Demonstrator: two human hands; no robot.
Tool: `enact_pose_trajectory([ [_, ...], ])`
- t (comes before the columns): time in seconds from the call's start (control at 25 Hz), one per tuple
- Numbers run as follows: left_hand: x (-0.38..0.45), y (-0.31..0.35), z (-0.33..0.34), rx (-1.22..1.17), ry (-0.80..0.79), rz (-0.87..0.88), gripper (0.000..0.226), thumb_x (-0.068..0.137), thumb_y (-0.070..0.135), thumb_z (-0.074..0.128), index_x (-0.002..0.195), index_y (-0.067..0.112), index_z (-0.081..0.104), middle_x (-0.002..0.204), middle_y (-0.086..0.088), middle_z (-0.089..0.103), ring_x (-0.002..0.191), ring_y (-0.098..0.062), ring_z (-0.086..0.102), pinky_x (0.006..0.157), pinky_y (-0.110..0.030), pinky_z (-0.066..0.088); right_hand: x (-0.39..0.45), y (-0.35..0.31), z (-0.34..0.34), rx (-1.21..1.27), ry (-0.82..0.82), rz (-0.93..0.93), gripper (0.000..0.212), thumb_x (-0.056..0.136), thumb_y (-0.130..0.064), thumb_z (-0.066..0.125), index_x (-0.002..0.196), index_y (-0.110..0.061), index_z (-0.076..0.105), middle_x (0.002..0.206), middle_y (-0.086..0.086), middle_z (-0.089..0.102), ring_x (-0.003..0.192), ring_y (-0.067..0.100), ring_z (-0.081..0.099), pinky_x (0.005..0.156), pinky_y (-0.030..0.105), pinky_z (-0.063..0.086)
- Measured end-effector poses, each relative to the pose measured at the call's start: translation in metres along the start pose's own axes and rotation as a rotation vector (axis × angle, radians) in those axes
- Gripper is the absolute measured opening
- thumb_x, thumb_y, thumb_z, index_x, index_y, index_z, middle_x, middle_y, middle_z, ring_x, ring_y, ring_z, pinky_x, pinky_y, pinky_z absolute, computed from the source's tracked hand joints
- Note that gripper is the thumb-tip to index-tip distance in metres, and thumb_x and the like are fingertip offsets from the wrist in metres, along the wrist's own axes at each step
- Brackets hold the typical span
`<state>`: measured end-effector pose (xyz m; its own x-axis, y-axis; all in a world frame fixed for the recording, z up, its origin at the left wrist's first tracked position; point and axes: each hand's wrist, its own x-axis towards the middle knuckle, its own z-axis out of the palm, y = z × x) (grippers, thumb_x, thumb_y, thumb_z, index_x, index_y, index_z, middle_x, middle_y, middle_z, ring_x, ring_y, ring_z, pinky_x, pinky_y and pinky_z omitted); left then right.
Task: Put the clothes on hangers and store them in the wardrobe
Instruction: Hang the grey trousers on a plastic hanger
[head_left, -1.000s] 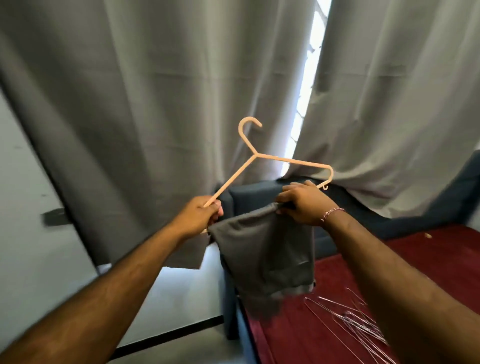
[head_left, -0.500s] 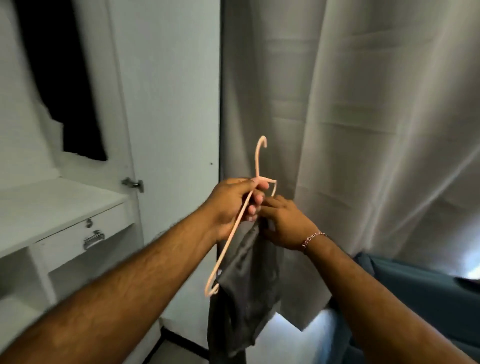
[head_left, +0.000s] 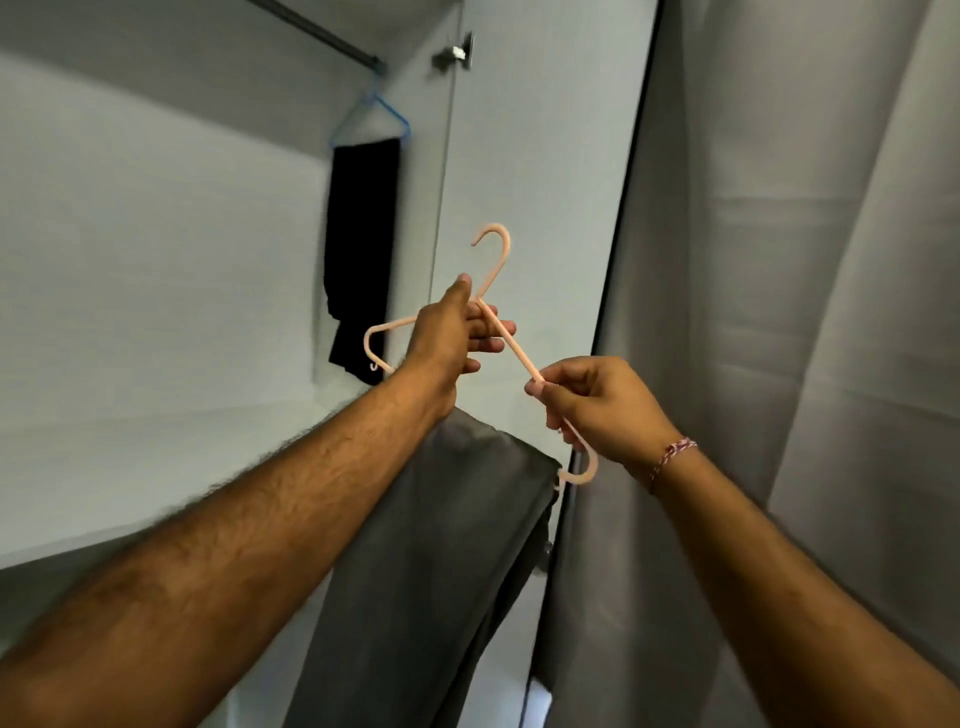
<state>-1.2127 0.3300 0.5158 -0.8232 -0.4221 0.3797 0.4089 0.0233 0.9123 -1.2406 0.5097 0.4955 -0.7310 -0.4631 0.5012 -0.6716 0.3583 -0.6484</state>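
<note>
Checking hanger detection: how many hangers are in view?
2. The peach hanger, gripped by left hand and right hand, carries grey trousers. The blue hanger hangs on the wardrobe rail. Others may be out of frame.

A pink hanger (head_left: 501, 338) is held up before an open wardrobe (head_left: 156, 260). Its neck is gripped by the left hand (head_left: 452, 332), and its right arm is pinched by the right hand (head_left: 597, 410). A grey garment (head_left: 441, 571) is draped over the hanger's lower bar and hangs down between the forearms. Farther in, a black garment (head_left: 361, 249) is seen on a blue hanger (head_left: 374, 117) hooked over the rail (head_left: 317, 34). A grey curtain (head_left: 805, 260) is seen at right.
</note>
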Motion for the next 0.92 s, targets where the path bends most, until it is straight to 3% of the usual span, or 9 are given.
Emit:
enact_pose_trajectory([
  [0.2,0.091,0.048,-0.053,0.077,0.038,0.103,0.075,0.102,0.068,0.027,0.106,0.009,0.074,0.092,-0.005,0.08,0.098,-0.025,0.075,0.079,-0.038,0.047,0.107,-0.017,0.034,-0.144,0.274,-0.242,0.018,0.101,-0.032,0.059,0.103,-0.026,0.076,0.074,-0.006,0.069,0.067,0.015,0.064,0.061,0.033,0.056],
  [0.36,0.184,0.095,-0.103,0.311,0.049,0.237,0.07,0.102,0.066,0.031,0.107,0.011,0.074,0.09,-0.003,0.08,0.098,-0.024,0.074,0.077,-0.036,0.045,0.216,-0.046,0.053,-0.244,0.465,-0.372,0.017,0.101,-0.031,0.06,0.105,-0.026,0.076,0.081,-0.007,0.071,0.071,0.014,0.062,0.066,0.028,0.054],
  [0.44,0.229,0.121,-0.136,0.597,0.099,0.487,0.059,0.102,0.064,0.033,0.094,0.023,0.075,0.082,-0.002,0.078,0.082,-0.024,0.074,0.076,-0.035,0.052,0.276,-0.067,0.059,-0.336,0.556,-0.388,0.017,0.101,-0.035,0.06,0.104,-0.029,0.076,0.081,-0.008,0.071,0.072,0.016,0.062,0.066,0.028,0.054],
  [0.52,0.262,0.142,-0.175,1.103,0.304,0.838,0.051,0.099,0.063,0.028,0.076,0.038,0.065,0.072,0.003,0.071,0.072,-0.026,0.068,0.068,-0.04,0.055,0.326,-0.087,0.065,-0.432,0.617,-0.381,0.018,0.1,-0.039,0.058,0.105,-0.031,0.075,0.083,-0.008,0.072,0.073,0.018,0.062,0.067,0.03,0.056],
  [0.56,0.28,0.149,-0.195,1.279,0.391,0.934,0.052,0.097,0.063,0.025,0.074,0.036,0.062,0.071,0.004,0.068,0.072,-0.027,0.065,0.066,-0.042,0.054,0.352,-0.096,0.07,-0.453,0.649,-0.386,0.018,0.1,-0.039,0.058,0.106,-0.032,0.074,0.085,-0.007,0.072,0.073,0.019,0.062,0.067,0.03,0.055],
  [0.68,0.339,0.159,-0.243,1.409,0.458,0.969,0.055,0.093,0.06,0.024,0.084,0.023,0.065,0.079,0.002,0.07,0.076,-0.027,0.063,0.066,-0.043,0.053,0.422,-0.116,0.089,-0.5,0.76,-0.413,0.015,0.099,-0.037,0.059,0.108,-0.034,0.071,0.085,-0.004,0.071,0.069,0.02,0.057,0.061,0.026,0.047],
  [0.8,0.389,0.15,-0.272,1.536,0.504,1.008,0.039,0.088,0.046,0.035,0.094,0.026,0.068,0.096,0.005,0.07,0.087,-0.023,0.065,0.072,-0.04,0.056,0.49,-0.122,0.113,-0.61,0.805,-0.409,0.011,0.099,-0.035,0.058,0.107,-0.034,0.064,0.076,-0.005,0.06,0.063,0.018,0.054,0.055,0.023,0.042],
  [0.92,0.429,0.133,-0.286,1.646,0.463,0.984,0.042,0.087,0.043,0.037,0.111,0.029,0.068,0.116,0.009,0.067,0.1,-0.013,0.063,0.08,-0.036,0.058,0.558,-0.125,0.136,-0.644,0.81,-0.412,0.011,0.096,-0.031,0.059,0.103,-0.028,0.066,0.071,-0.007,0.054,0.061,0.017,0.052,0.057,0.026,0.045],
])
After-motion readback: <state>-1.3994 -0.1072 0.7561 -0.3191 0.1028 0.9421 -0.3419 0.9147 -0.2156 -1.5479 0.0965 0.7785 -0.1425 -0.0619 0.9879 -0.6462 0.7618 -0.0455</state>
